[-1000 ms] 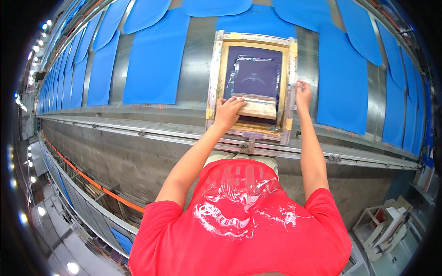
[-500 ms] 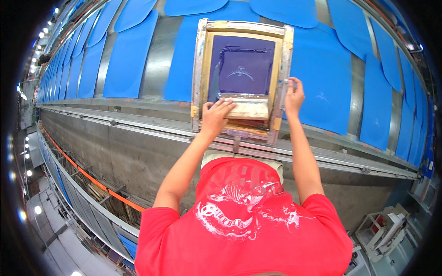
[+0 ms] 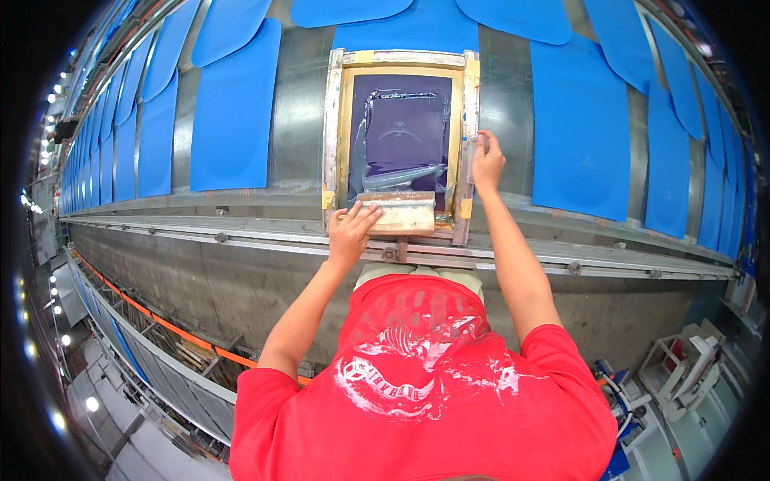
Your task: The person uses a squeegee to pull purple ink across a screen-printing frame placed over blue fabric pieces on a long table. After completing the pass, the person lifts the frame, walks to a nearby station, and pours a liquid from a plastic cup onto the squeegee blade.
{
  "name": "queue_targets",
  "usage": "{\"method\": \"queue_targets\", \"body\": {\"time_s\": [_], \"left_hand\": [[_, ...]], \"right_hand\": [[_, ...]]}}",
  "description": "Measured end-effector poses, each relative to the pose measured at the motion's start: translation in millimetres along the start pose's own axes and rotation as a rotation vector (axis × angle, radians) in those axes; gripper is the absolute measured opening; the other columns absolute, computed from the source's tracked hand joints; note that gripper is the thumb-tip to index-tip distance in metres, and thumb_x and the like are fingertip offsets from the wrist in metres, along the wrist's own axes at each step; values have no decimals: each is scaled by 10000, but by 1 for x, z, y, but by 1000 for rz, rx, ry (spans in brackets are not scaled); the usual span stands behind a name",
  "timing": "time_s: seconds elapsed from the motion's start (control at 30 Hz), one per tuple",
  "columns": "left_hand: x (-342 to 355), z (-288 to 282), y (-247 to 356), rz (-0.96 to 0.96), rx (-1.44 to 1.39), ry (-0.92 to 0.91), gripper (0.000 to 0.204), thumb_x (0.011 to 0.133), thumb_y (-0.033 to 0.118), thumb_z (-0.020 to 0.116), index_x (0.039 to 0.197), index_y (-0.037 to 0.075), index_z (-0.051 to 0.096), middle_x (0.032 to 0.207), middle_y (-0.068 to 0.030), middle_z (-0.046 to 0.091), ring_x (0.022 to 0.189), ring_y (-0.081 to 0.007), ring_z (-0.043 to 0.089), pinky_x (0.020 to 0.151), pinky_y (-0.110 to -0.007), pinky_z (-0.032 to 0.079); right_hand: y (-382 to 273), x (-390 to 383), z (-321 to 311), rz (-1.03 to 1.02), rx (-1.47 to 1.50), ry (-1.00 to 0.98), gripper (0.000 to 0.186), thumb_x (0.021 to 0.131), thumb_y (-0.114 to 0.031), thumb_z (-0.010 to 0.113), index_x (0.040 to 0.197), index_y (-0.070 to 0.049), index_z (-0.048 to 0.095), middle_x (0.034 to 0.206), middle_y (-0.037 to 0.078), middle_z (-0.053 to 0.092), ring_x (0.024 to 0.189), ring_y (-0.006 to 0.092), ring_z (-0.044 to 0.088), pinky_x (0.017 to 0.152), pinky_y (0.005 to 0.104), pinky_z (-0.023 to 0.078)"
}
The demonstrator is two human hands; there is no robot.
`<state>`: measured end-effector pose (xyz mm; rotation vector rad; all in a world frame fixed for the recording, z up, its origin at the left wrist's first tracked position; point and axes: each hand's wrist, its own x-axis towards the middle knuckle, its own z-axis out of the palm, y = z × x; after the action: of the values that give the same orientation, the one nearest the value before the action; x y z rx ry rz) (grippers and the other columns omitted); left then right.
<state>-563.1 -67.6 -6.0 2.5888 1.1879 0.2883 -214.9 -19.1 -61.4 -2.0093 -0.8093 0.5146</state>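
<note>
Left grip (image 3: 350, 232) clamped on squeegee (image 3: 399, 213), sitting at near end of screen (image 3: 399, 140). Right grip (image 3: 486, 161) closed on frame (image 3: 468, 120) edge, steadying. Looks like stroke finished, ink pooled just beyond squeegee. Next probably: lift frame, shift to next blue panel (image 3: 579, 136) rightward.

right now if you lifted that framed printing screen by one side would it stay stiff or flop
The screen frame would likely stay stiff: its rails look like rigid bars. The dark mesh looks thin, wet with ink, probably easy to smear or puncture. The right hand grips one rail, so one-sided lifting may tilt it.
</note>
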Motion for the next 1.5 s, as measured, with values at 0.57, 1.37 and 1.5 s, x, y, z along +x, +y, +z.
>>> {"method": "queue_targets", "body": {"time_s": [0.57,1.37,1.5], "left_hand": [[248,8,-86,-67,-77,-30,345,801,92,699,1097,252,774,998,-67,762,916,-237,720,878,-431,479],[128,18,-44,-10,-3,23,439,750,-36,666,1071,250,755,1162,39,739,1088,-189,676,856,-421,385],[117,14,-49,-16,-69,2,423,747,8,708,1088,255,751,1181,52,729,1087,-165,672,872,-423,397]], "right_hand": [[-76,73,53,-608,-608,-565,371,759,-171,783,1111,-73,713,1133,105,659,1101,338,599,920,470,510],[-35,-63,16,-600,-484,-392,500,704,7,726,1197,-50,663,1207,109,638,1171,294,580,987,430,431],[-46,-66,4,-617,-517,-478,483,735,-44,732,1209,-75,645,1229,94,611,1203,280,553,1028,463,396]]}}
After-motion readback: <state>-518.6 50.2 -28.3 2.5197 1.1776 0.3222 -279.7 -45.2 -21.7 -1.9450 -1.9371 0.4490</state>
